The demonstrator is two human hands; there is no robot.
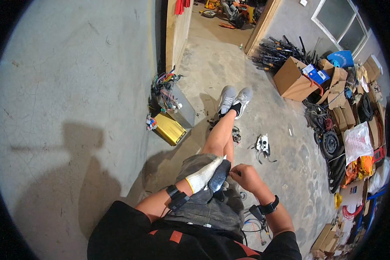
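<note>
My left hand (200,174) wears a white knitted glove and rests over my lap. Its fingers appear closed round a dark, flat, rounded piece (219,175), whose kind I cannot make out. Bare and curled, my right hand (247,177) is just to the right of that piece. Its thumb and fingertips are pressed together, and whatever is between them is too small to name. Dark grey shorts (195,208) lie beneath both hands. On the floor ahead to the right is a white and black part (263,145) with short wires.
A gold metal box (171,128) and bundled coloured wires (164,93) sit by the left wall. Cables (258,225) lie right of my lap. Cardboard boxes (292,80), black rods (277,52) and mixed parts crowd the right side. A doorway (216,26) opens ahead.
</note>
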